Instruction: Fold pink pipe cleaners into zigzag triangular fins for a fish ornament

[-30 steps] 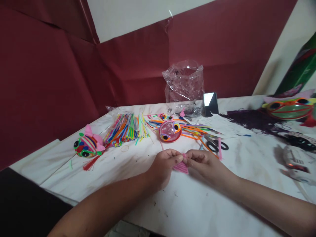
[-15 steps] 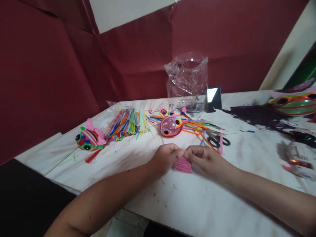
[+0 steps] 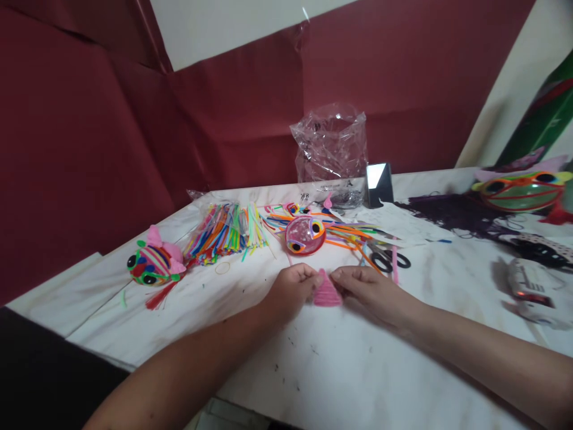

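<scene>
i see my left hand (image 3: 295, 286) and right hand (image 3: 364, 286) both pinched on a pink fringed cone (image 3: 326, 294) — it sits between them, low over the white table (image 3: 358, 370), near the pink dome with eyes (image 3: 305, 235) and scissors (image 3: 389, 260).

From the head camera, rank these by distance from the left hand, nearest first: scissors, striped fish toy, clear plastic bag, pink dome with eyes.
1. Pink dome, just beyond the left hand.
2. Scissors, to the right.
3. Striped fish toy, far left.
4. Clear plastic bag, at the back wall.
</scene>
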